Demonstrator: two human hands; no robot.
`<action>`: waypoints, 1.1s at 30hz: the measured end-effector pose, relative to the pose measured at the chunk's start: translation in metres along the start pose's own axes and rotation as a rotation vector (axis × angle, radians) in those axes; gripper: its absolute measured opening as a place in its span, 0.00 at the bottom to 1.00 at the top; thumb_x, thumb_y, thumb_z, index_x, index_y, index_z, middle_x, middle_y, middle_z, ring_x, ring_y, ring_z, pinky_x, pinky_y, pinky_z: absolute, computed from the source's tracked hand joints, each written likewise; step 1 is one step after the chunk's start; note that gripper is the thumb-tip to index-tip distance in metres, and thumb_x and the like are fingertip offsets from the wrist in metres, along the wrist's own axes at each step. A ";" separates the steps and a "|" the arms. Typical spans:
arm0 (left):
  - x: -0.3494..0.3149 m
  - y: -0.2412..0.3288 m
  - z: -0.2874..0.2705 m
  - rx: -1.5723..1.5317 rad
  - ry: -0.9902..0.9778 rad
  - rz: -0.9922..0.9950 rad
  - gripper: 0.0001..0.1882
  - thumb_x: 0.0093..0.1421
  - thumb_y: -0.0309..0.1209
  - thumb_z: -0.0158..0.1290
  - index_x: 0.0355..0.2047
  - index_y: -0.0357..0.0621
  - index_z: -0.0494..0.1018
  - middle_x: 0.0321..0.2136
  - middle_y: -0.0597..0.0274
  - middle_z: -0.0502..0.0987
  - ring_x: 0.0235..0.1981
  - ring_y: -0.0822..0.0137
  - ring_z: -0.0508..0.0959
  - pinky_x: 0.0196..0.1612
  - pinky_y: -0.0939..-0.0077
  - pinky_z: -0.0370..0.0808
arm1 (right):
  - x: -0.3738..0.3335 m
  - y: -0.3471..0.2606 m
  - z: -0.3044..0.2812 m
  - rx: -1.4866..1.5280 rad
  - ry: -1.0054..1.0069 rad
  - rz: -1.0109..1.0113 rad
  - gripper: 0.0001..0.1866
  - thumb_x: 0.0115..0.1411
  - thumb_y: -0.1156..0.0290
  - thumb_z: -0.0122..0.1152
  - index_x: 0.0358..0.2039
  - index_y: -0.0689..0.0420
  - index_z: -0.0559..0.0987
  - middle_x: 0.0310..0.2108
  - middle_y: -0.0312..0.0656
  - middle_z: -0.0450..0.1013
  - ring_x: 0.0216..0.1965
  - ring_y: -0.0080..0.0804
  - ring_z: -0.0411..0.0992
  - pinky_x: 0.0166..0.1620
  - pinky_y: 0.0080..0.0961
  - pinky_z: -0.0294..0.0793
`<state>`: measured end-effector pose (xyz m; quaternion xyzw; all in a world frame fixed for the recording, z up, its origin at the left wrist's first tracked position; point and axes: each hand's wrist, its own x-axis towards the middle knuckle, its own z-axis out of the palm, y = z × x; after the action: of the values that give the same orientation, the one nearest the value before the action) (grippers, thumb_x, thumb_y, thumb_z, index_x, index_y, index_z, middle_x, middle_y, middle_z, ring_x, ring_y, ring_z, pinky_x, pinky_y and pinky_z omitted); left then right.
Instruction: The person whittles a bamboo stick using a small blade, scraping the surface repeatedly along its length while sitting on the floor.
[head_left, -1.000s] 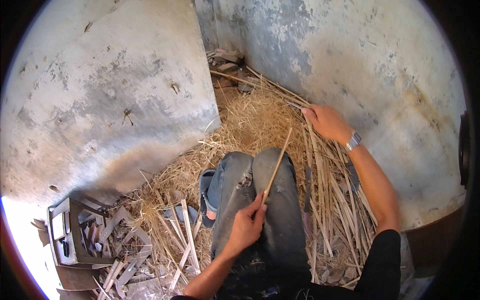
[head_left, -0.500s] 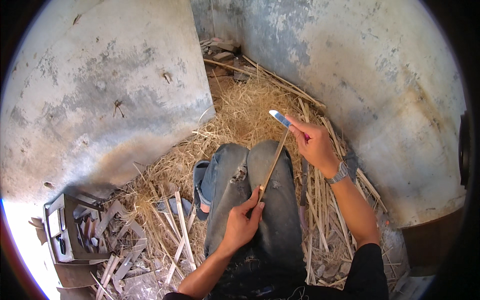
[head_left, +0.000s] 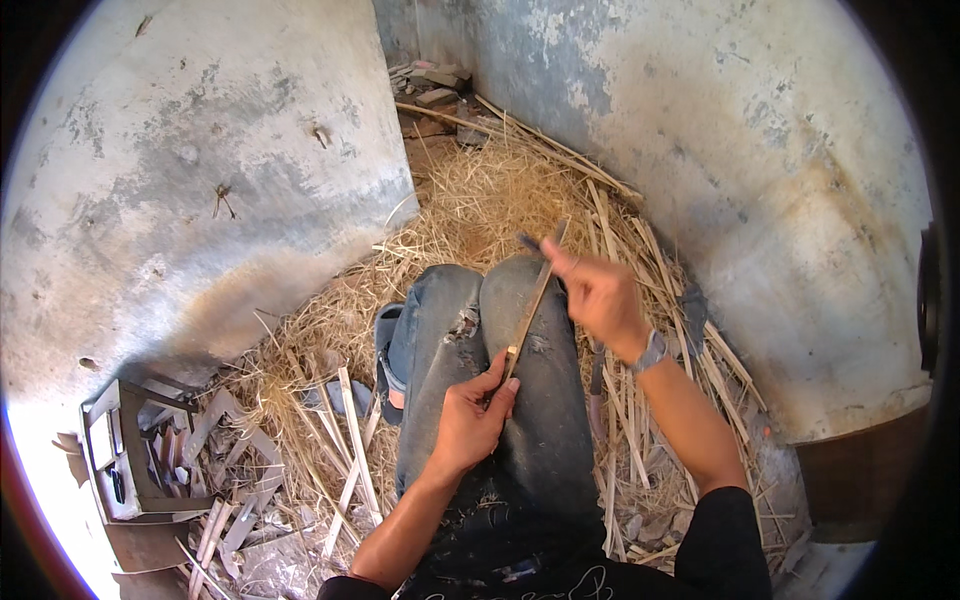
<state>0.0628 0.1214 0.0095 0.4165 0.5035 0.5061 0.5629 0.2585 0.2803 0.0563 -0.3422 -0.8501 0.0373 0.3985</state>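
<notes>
My left hand (head_left: 472, 420) pinches the lower end of a thin bamboo strip (head_left: 530, 315) between thumb and fingers, over my thighs. From there the strip slants up and away to the right, its far tip showing past my other hand. My right hand (head_left: 605, 300), slightly blurred and with a watch on the wrist, is closed around a knife. Only the knife's short blade (head_left: 527, 241) shows, dark and beside the upper part of the strip; its handle is hidden in the fist.
Pale shavings (head_left: 480, 200) heap beyond my knees. Long split strips (head_left: 625, 420) lie along the right wall, more at lower left. A broken-looking dark frame (head_left: 135, 450) stands at far left near scrap pieces. Rubble (head_left: 437, 85) sits in the far corner between two stained walls.
My right hand has come slightly nearer and left with the knife, and the blade's bright face has turned dark. The strip's far tip now shows above that hand. The whole view has shifted slightly.
</notes>
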 end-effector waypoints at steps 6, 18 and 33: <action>0.000 0.007 -0.005 -0.056 -0.009 -0.126 0.25 0.71 0.27 0.58 0.67 0.35 0.70 0.24 0.73 0.73 0.21 0.83 0.67 0.23 0.84 0.65 | -0.002 0.003 0.008 0.041 0.082 -0.014 0.31 0.59 0.82 0.62 0.61 0.40 0.82 0.24 0.42 0.75 0.19 0.40 0.71 0.25 0.33 0.74; 0.007 0.022 -0.021 -0.374 -0.137 -0.388 0.25 0.73 0.32 0.56 0.69 0.47 0.70 0.22 0.71 0.68 0.16 0.80 0.60 0.18 0.83 0.55 | -0.031 -0.041 0.000 -0.025 -0.144 -0.022 0.33 0.56 0.80 0.63 0.63 0.41 0.80 0.21 0.40 0.73 0.19 0.40 0.72 0.25 0.35 0.75; 0.013 0.007 -0.029 -0.615 -0.255 -0.486 0.25 0.73 0.32 0.57 0.69 0.52 0.69 0.23 0.71 0.69 0.14 0.82 0.58 0.16 0.83 0.52 | -0.020 -0.021 0.002 0.045 -0.004 0.058 0.32 0.56 0.79 0.62 0.61 0.40 0.81 0.23 0.43 0.77 0.20 0.41 0.74 0.25 0.37 0.75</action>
<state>0.0328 0.1344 0.0100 0.1575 0.3386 0.4295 0.8222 0.2544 0.2522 0.0488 -0.3575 -0.8396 0.0684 0.4031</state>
